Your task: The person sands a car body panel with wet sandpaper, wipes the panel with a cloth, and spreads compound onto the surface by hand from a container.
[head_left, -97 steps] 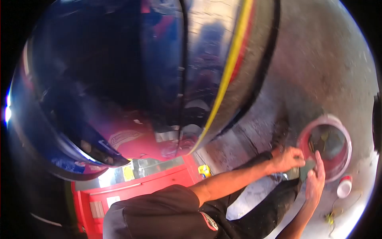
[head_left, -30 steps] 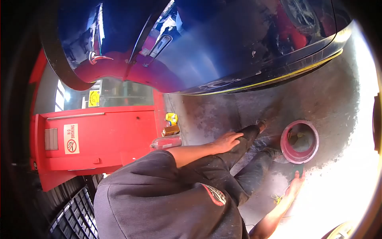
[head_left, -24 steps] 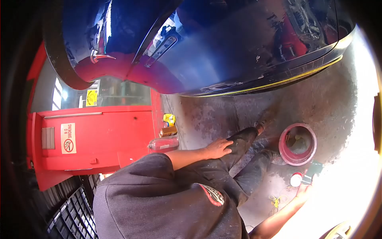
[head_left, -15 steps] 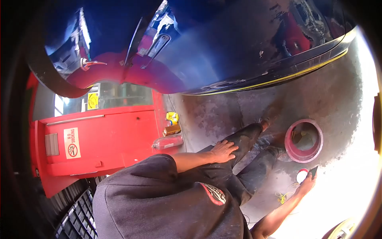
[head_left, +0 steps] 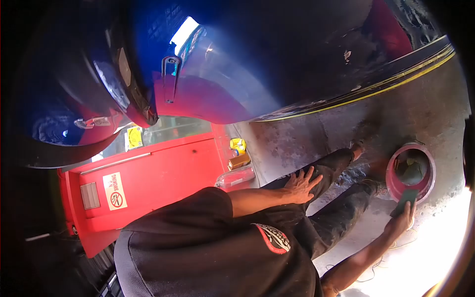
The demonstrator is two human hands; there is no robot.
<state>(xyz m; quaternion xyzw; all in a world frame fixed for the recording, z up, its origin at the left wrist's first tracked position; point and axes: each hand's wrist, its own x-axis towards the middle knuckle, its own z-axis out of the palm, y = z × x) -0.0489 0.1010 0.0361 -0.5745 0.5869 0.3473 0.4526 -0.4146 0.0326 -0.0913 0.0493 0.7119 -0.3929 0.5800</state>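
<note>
My right hand (head_left: 406,218) has the green pad (head_left: 405,201), its fingers bent closed around the pad's near end, with only a narrow gap left for it. The pad is at the right, over the near rim of the red bucket (head_left: 394,181); from up here it looks as though it may be touching that rim, though I can't be sure. The bucket stands upright on the grey floor (head_left: 292,136), liquid in the bottom of it.

My left hand (head_left: 299,189) holds nothing. It lies palm down on my left leg (head_left: 330,168), fingers spread wide and nearly straight.

A thin cord (head_left: 378,265) trails over the floor, just near of my right hand. On the far side, the dark blue car (head_left: 297,54) curves above the floor, a yellow line along its lower edge. Left of my legs, a yellow container (head_left: 238,144), a brown can (head_left: 239,162) and a red cylinder (head_left: 236,178) sit beside the red cabinet (head_left: 168,171).
</note>
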